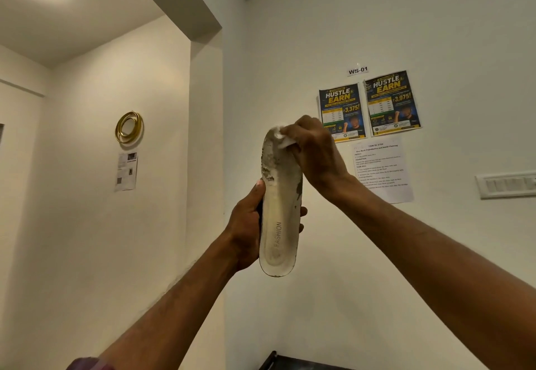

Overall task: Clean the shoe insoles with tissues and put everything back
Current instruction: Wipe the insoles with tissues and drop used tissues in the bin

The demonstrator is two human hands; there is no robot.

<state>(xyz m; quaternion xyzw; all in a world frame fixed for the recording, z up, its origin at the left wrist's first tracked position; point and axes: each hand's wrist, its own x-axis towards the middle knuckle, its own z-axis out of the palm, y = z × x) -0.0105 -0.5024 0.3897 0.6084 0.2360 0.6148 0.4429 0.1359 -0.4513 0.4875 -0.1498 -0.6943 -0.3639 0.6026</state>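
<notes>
- Bare wall (290,50) behind, open air all around the raised arms; wall corner edge just left of the insole.
- Left hand (246,224) clamped round the insole (280,210) at mid-length, heel end down, toe end up, near upright.
- Right hand (314,152) curled tight on a white tissue (280,137), pressed against the insole's soiled toe end.
- Posters (368,108) on the far wall, right of the hands.
</notes>
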